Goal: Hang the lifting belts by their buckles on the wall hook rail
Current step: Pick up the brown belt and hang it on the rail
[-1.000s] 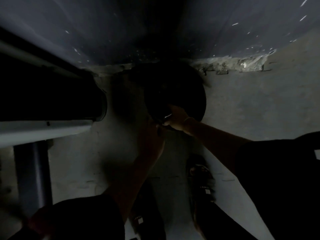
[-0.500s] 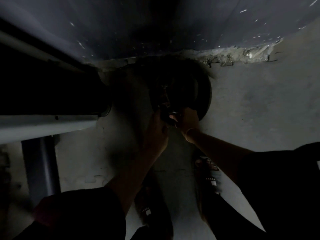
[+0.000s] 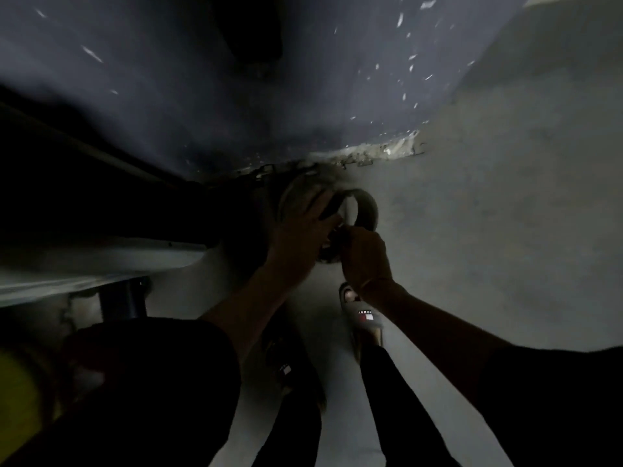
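Observation:
The scene is dim and blurred. A dark coiled lifting belt (image 3: 365,205) hangs in the air above the floor, close to the foot of the dark wall. My left hand (image 3: 300,237) grips its left side, fingers curled over the strap. My right hand (image 3: 362,256) pinches the lower part of the belt, where the buckle seems to be; the buckle itself is hidden by my fingers. No hook rail shows in the head view.
A dark blue-grey wall (image 3: 202,96) meets the pale concrete floor (image 3: 505,214) along a crumbled edge. A dark bench or frame with a pale rail (image 3: 101,261) fills the left. My sandalled feet (image 3: 360,315) stand below the hands.
The belt has risen off the floor and drawn into a smaller coil in both hands. The view has tilted up, showing more wall.

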A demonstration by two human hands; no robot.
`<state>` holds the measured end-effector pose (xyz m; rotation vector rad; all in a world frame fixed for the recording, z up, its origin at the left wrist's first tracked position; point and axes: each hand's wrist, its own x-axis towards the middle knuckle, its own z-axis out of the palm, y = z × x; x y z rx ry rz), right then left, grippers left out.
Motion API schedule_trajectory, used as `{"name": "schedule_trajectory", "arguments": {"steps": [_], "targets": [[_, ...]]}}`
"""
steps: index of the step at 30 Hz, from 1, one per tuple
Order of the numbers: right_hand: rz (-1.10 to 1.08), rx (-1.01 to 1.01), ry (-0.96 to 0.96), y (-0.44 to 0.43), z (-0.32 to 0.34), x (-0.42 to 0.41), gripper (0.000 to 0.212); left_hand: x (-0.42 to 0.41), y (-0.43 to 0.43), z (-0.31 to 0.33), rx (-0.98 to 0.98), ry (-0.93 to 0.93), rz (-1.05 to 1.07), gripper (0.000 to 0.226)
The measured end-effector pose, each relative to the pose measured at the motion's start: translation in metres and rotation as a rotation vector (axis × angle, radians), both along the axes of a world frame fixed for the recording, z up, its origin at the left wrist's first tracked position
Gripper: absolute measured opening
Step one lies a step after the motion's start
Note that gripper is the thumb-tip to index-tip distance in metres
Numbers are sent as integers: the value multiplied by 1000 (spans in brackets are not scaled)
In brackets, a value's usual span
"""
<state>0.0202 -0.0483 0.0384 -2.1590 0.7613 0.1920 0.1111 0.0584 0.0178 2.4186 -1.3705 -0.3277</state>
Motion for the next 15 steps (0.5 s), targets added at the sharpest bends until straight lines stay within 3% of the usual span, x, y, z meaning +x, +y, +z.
{"name": "schedule_trajectory", "arguments": {"steps": [3, 6, 9, 15], "targets": [[-129, -3, -79, 5, 81, -13, 38, -4, -11, 83, 57, 37, -77, 49], [-146, -161, -147, 8, 151, -29, 38, -13, -13, 170, 100, 245, -137, 52], [-241, -30, -116, 3, 213, -37, 25, -22, -18, 245, 109, 230, -164, 48], [-285, 126, -230, -30, 351, -56, 22, -45, -39, 379, 119, 265, -86, 42]]}}
